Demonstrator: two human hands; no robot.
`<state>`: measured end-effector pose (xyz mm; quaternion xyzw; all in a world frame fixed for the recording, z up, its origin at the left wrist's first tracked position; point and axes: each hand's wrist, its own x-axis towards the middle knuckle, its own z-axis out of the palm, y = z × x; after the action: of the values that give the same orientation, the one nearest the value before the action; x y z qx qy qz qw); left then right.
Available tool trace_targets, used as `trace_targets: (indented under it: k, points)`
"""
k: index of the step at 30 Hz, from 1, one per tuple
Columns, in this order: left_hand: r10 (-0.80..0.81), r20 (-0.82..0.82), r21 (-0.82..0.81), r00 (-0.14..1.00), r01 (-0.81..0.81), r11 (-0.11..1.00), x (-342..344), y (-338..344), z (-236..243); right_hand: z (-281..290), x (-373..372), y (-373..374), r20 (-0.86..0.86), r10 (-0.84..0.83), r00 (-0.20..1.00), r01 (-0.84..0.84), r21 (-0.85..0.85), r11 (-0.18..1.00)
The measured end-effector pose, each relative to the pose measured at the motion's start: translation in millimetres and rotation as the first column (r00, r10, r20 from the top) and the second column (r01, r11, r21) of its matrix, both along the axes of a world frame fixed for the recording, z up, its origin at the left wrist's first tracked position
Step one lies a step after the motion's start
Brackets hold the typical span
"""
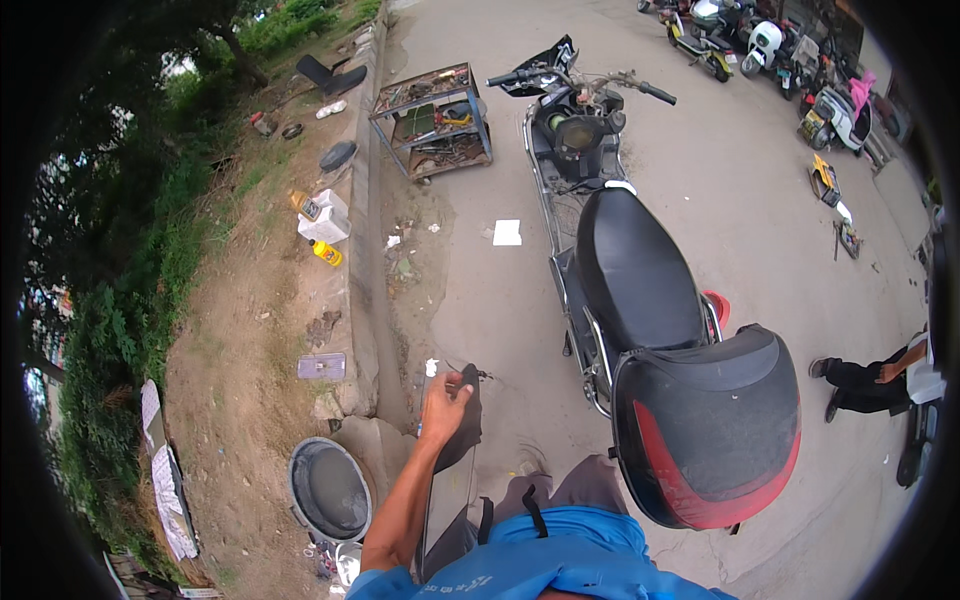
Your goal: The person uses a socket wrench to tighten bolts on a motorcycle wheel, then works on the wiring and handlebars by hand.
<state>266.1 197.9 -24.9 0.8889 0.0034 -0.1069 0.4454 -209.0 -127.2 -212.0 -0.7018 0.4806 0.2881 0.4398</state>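
Note:
My left hand (443,408) is closed, thumb and fingers pinching the upper end of a dark, thin panel (462,432). The panel hangs beside my forearm, and its lower part is partly hidden; its exact kind cannot be told. My right hand is out of the picture. To the right of my left hand stands a motor scooter with a black seat (640,270) and a black-and-red top box (705,430). Its front is stripped of covers, so the bare handlebar (600,82) and inner parts show.
A metal tool cart (432,125) stands by the kerb. On the dirt bank are a yellow bottle (326,252), a white box (328,217) and a grey basin of water (330,490). A white sheet (507,232) lies on the pavement. Another person (870,378) is at right, below parked scooters (765,45).

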Motion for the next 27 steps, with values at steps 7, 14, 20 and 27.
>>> trace_targets:
  k: [7,14,20,27]
  points:
    - [-0.471,0.179,0.015,0.863,0.477,0.879,111.3,-143.8,26.8,30.1,384.9,2.8,0.487,0.29,0.824,-0.299,-0.061,0.952]
    - [-0.394,0.506,0.135,0.767,0.38,0.915,119.3,-168.6,-28.6,87.3,580.8,81.6,0.631,0.574,0.521,-0.678,-0.102,0.728]
    - [-0.38,0.271,0.176,0.884,0.343,0.923,192.8,-114.7,29.7,82.7,629.7,88.6,0.63,0.601,0.493,-0.729,-0.079,0.68]
    - [-0.389,0.269,0.161,0.881,0.357,0.92,321.5,-124.8,75.7,14.1,594.6,5.3,0.472,0.448,0.759,-0.49,-0.037,0.871]
